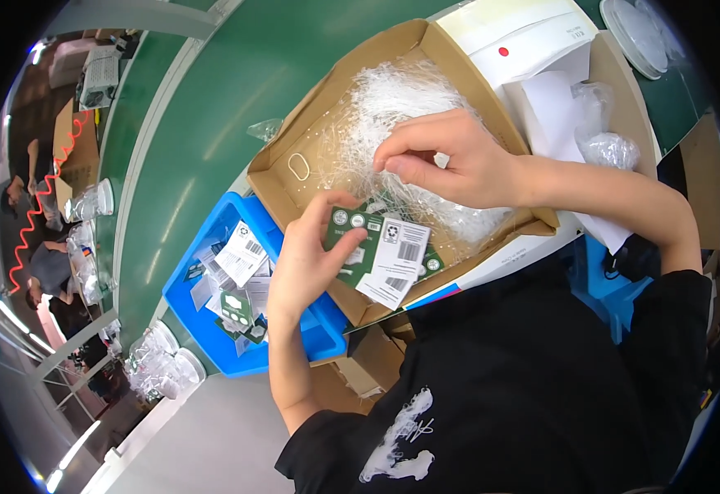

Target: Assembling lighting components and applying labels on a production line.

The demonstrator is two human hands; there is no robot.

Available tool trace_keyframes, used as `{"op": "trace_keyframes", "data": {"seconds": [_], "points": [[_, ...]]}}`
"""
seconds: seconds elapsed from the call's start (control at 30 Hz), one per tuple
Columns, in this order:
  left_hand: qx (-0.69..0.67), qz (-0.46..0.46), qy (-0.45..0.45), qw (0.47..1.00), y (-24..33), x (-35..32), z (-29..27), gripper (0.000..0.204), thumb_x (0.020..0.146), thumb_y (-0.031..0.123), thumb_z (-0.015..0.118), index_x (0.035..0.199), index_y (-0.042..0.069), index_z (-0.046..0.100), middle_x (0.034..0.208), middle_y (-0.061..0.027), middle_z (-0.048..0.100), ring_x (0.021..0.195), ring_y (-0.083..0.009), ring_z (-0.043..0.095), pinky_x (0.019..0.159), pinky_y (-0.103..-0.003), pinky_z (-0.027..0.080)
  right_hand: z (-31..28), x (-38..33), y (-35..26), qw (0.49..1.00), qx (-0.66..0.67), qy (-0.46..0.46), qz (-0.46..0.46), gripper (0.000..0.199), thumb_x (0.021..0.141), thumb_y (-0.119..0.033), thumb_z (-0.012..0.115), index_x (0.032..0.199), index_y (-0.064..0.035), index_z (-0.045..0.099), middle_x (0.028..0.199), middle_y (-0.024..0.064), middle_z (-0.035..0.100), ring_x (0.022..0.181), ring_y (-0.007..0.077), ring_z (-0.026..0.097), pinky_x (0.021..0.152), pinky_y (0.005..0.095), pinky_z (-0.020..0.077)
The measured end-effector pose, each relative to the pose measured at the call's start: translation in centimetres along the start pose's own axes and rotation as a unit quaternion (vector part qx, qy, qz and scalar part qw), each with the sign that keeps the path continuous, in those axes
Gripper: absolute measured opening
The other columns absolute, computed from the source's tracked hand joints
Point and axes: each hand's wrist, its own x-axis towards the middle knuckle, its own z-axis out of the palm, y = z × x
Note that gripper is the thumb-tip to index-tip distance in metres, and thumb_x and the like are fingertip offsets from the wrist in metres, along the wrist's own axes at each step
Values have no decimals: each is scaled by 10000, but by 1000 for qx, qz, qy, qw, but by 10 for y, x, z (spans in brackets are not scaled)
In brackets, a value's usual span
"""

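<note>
My left hand (pixel 306 259) grips a green printed card (pixel 346 226), the thumb lying on its front. A white barcode label (pixel 394 259) overlaps the card, and another bit of green card shows behind it. My right hand (pixel 459 156) is raised over the cardboard tray (pixel 282 177), thumb and forefinger pinched together. Anything in that pinch is too small to make out. Below it a tangled heap of thin white plastic strings (pixel 401 90) fills much of the tray.
A blue bin (pixel 183 284) of loose cards and labels stands left of the tray. A pale rubber band (pixel 298 166) lies inside the tray. White paper (pixel 545 111) and clear plastic bags (pixel 611 148) are at the right. The green table (pixel 212 107) extends behind; people sit far left.
</note>
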Motion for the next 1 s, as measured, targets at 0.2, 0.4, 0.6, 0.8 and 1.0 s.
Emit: {"op": "trace_keyframes", "data": {"seconds": [0.2, 0.4, 0.6, 0.8, 1.0], "points": [[69, -5, 4, 998, -1, 4, 3, 311, 816, 32, 728, 1061, 32, 536, 736, -125, 642, 667, -124, 588, 621, -274, 469, 0, 0, 0, 1000, -10, 7, -15, 103, 896, -75, 610, 961, -19, 668, 765, 99, 647, 616, 196, 585, 566, 308, 452], [-38, 4, 7, 999, -4, 5, -1, 214, 786, -7, 749, 884, -3, 559, 1114, -121, 680, 973, -175, 645, 863, -301, 499, 2, -3, 2, 998, -31, -6, -55, 108, 887, -32, 629, 984, -24, 674, 797, 71, 658, 593, 156, 559, 533, 280, 446], [83, 124, 96, 984, -2, 6, -3, 173, 728, 62, 807, 817, -7, 675, 1327, -144, 565, 1200, -256, 558, 1035, -362, 419, 0, -3, -1, 997, -25, -21, -67, 79, 884, -24, 620, 948, -23, 665, 811, 64, 641, 624, 151, 573, 529, 272, 445], [45, 98, 62, 992, 4, 10, -3, 124, 795, 77, 760, 835, -24, 700, 1097, -121, 690, 1038, -216, 628, 915, -339, 485, 2, -3, 7, 994, 20, -64, -83, 70, 866, -106, 641, 873, -40, 666, 841, 46, 624, 731, 211, 608, 643, 316, 490], [-8, 56, 20, 998, 2, 8, -7, 111, 881, 74, 688, 884, -35, 711, 985, -111, 710, 896, -172, 656, 808, -283, 509, 4, -8, 8, 983, -15, -159, -88, 61, 830, -105, 649, 854, -53, 669, 865, 44, 635, 780, 257, 630, 668, 355, 499]]}}
